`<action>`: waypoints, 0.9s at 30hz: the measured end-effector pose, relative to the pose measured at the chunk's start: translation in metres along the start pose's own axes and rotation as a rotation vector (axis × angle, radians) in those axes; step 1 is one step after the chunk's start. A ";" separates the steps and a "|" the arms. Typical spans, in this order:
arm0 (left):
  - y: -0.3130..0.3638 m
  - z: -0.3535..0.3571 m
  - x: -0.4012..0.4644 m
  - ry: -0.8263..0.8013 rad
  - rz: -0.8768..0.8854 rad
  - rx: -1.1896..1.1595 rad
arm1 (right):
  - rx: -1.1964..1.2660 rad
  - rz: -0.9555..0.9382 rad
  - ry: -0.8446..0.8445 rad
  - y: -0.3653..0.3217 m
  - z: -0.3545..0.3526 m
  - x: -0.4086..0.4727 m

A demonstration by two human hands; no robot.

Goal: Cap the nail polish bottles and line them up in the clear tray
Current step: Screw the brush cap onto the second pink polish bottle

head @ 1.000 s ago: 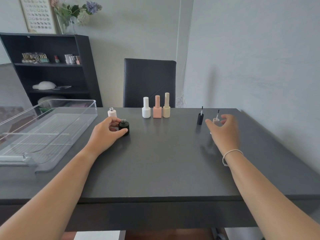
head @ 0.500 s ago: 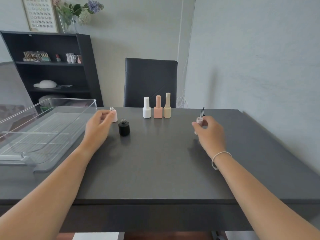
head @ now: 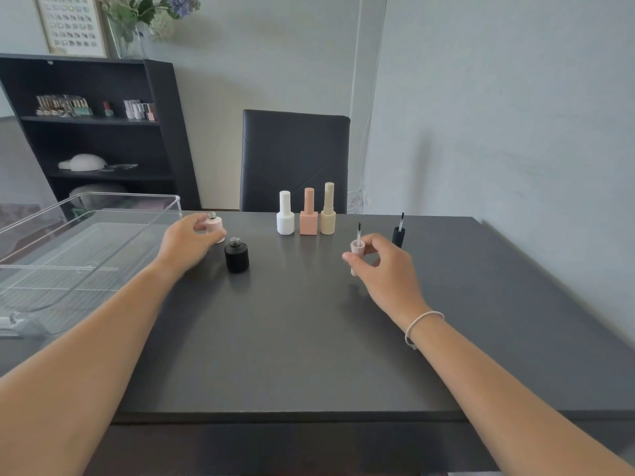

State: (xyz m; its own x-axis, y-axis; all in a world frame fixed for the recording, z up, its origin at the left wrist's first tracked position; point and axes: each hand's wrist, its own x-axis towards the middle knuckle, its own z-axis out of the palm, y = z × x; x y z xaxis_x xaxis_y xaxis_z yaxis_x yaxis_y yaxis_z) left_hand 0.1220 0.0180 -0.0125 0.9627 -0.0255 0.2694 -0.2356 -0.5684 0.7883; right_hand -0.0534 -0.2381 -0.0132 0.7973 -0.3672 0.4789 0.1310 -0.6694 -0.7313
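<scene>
- Near half of worktop (head: 292, 355) bare, open between both arms.
- Black bottle (head: 236, 258) just beside left hand (head: 187, 243).
- Three capped bottles (head: 308, 216) in a row at far edge.
- Clear tray (head: 86, 255) walls bound left side.
- Black cap (head: 398, 235) upright behind right hand (head: 386, 266).

The table (head: 309, 338) at the centre of the frame has a dark grey matt top, smooth, with only a soft sheen. At left, the clear tray (head: 86, 255) looks like glossy transparent plastic (its floor appears ribbed). The black bottle (head: 236, 258) has a matt, frosted-looking body and a shiny metallic threaded neck; the pale pink bottle (head: 215, 225) beside it looks matt too. The three capped bottles (head: 307, 215) at upper centre are matt and smooth. Behind them, the chair back (head: 294, 159) resembles dark, faintly creased leather.
</scene>
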 end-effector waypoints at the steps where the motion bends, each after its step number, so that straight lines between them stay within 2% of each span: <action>1: 0.000 0.001 0.000 0.019 0.005 -0.006 | -0.005 -0.008 -0.003 0.000 0.000 0.000; 9: 0.003 0.007 0.005 0.042 0.007 0.022 | 0.004 -0.030 -0.019 0.001 0.000 0.000; 12: 0.007 0.005 -0.001 0.087 -0.022 -0.050 | 0.008 -0.020 -0.012 0.001 -0.001 0.000; 15: 0.019 -0.008 -0.010 0.262 0.003 -0.197 | 0.012 -0.013 -0.010 0.001 -0.002 0.001; 17: 0.037 -0.019 -0.021 0.426 0.100 -0.324 | 0.012 -0.022 -0.016 -0.001 -0.002 0.001; 19: 0.060 -0.023 -0.039 0.475 0.246 -0.404 | 0.011 -0.033 -0.030 -0.003 -0.001 0.002; 21: 0.079 -0.016 -0.060 0.360 0.360 -0.444 | 0.031 -0.037 -0.048 -0.004 -0.002 0.002; 23: 0.089 0.001 -0.080 0.154 0.439 -0.426 | 0.074 -0.046 -0.058 -0.006 -0.003 0.001; 25: 0.092 0.020 -0.096 -0.036 0.490 -0.389 | 0.131 -0.056 -0.061 -0.007 -0.005 0.000; 27: 0.089 0.034 -0.105 -0.149 0.509 -0.340 | 0.186 -0.063 -0.073 -0.010 -0.009 -0.002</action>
State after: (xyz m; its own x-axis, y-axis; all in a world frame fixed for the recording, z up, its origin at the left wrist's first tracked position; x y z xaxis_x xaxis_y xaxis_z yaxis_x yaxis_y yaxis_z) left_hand 0.0046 -0.0581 0.0101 0.7212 -0.3518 0.5967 -0.6748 -0.1620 0.7200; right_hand -0.0614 -0.2366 -0.0029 0.8239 -0.2757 0.4951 0.2832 -0.5565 -0.7811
